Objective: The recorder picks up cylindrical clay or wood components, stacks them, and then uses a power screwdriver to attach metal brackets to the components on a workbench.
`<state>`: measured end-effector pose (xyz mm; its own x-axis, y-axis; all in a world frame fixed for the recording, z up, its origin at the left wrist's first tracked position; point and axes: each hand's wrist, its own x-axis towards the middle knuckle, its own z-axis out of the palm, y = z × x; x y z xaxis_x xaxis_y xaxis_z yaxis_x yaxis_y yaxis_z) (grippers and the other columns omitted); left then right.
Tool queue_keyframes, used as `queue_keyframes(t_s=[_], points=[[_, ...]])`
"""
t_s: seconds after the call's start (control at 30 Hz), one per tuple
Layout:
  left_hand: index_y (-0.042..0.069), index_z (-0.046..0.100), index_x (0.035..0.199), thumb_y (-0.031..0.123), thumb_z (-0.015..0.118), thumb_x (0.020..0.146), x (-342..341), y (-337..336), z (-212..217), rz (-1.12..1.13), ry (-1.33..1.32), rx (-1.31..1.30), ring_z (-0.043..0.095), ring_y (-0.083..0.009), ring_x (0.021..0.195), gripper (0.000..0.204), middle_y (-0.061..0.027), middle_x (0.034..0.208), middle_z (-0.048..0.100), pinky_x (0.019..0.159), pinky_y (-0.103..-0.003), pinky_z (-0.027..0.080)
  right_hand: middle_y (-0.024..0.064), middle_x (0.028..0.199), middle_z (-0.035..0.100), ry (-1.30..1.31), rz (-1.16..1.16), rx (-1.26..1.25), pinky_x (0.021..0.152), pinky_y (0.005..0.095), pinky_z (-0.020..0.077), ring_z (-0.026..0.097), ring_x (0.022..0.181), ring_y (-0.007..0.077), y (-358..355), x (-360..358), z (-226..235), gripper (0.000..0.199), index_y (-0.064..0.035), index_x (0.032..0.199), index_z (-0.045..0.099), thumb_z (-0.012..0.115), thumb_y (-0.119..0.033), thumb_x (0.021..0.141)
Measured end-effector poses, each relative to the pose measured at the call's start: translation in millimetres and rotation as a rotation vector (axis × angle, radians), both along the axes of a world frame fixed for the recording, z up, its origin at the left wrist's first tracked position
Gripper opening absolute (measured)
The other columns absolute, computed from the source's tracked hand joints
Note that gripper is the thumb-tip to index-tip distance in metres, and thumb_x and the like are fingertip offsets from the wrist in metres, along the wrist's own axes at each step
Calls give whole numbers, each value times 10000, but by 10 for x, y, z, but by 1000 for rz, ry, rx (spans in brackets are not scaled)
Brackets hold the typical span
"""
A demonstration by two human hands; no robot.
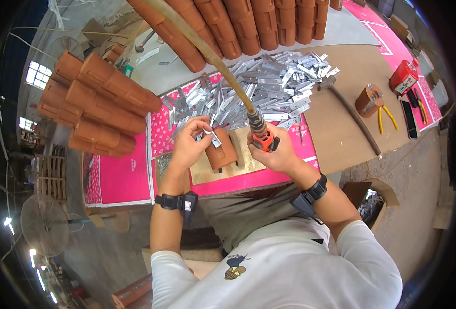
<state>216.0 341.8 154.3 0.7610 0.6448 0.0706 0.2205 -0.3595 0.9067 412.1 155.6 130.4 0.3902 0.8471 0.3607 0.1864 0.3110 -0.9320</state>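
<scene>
1. Workshop, desk point(341, 134) topped with pink sheets, crowded.
2. My left hand point(189, 144) pinches a small metal bracket point(213, 137) onto the terracotta piece point(221, 150) at the desk's near edge.
3. My right hand point(274, 152) is closed around the orange-tipped tool point(263, 138) on a hose point(207, 51).
4. Risk: bracket slips, tool tip is close to my left fingers.
5. Bracket pile point(269, 87) just behind, stacked clay tiles point(104, 103) to the left; free room only to the right.

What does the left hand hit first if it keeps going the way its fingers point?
Probably the small terracotta block on the table: the left hand holds a small bent metal bracket right at its top edge, fingers pointing right. Depth is unclear; they may already touch.
</scene>
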Motion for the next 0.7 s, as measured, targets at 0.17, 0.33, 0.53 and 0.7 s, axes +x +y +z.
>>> queue_keyframes(t_s=[0.17,0.33,0.53,0.7], points=[[19,640,1070,-28,705,851,59,53,54,-46,25,57,577,-212,1246,233,-116,1309,574,1078,-354,463,28,747,615,7,-14,14,615,272,470,545,642,91,-19,-10,6,287,-40,994,661,796,-108,751],[26,670,1092,-8,689,831,139,10,116,-79,48,59,633,-194,1145,263,-98,1232,651,988,-335,519,3,828,651,-22,23,-38,698,266,516,605,742,73,-30,17,40,205,-34,968,625,697,10,780],[24,667,1137,-15,673,840,153,36,299,-80,190,129,654,-179,1079,299,-71,1129,702,956,-332,513,17,732,605,-20,1,-16,613,272,469,536,635,90,-3,9,15,263,-39,970,650,791,-97,755],[8,660,1141,-69,622,809,246,104,462,-167,355,202,668,-194,1048,343,-94,1107,720,958,-324,511,6,736,602,10,15,1,615,267,466,531,646,80,8,-12,19,260,-38,973,651,782,-87,754]])
